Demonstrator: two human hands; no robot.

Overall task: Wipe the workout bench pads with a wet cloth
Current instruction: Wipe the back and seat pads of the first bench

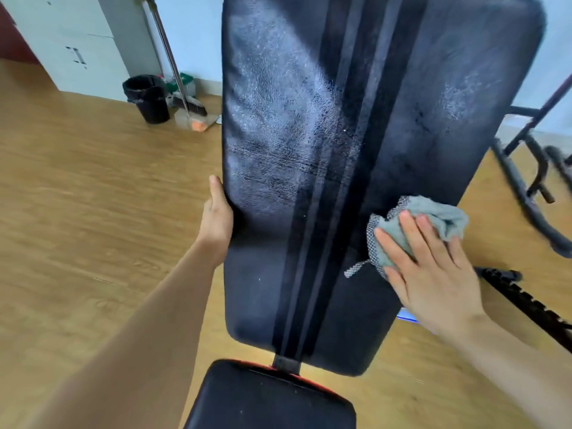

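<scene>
Head: right fingers (416, 235) flat on cloth (445, 218)

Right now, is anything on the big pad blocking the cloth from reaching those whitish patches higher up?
Nothing visible does. The right hand presses the cloth on the pad at its lower right, and the surface up to the whitish patches is bare. The left hand grips the pad's left edge, beside that path.

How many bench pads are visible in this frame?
2. The long back pad fills the centre, the left hand holding its left edge, the right hand pressing the cloth on its right side. The seat pad lies below it, cut off by the frame's bottom edge.
</scene>
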